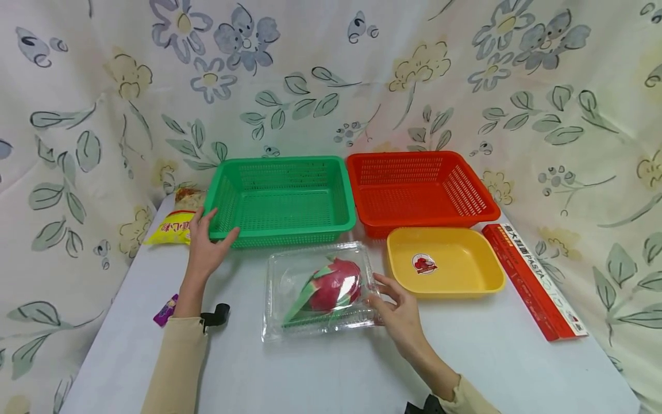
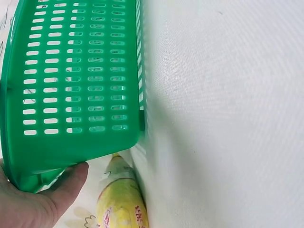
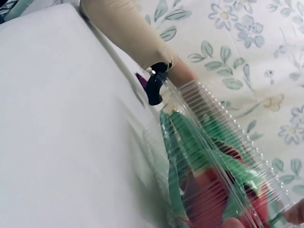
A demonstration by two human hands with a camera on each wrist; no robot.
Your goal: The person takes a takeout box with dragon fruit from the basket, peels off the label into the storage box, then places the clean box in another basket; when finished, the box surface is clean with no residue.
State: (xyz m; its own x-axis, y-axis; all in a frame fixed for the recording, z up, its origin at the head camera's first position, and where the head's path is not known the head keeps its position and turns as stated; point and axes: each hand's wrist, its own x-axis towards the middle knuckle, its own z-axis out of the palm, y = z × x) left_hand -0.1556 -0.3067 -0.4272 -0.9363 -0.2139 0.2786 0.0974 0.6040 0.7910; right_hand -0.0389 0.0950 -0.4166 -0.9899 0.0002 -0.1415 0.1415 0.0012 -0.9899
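My left hand (image 1: 206, 247) grips the near left corner of the green plastic basket (image 1: 281, 234). In the left wrist view its thumb (image 2: 69, 187) lies against the basket's outside, under the rim. In front of that basket, my right hand (image 1: 399, 315) holds a clear plastic clamshell box (image 1: 276, 287) by its right side. A pink dragon fruit (image 1: 338, 284) with green scales shows through the lid. The right wrist view has the box tilted at close range, with fingertips (image 3: 295, 213) at its edge; most of that hand is out of frame.
Right of the green basket stands a red basket (image 1: 421, 223), with a yellow tray (image 1: 455, 264) before it. A red and white pasta box (image 1: 535, 282) lies at far right. Left are a yellow snack bag (image 1: 173, 229) and a small purple packet (image 1: 166, 310). A floral curtain (image 1: 310, 57) hangs behind.
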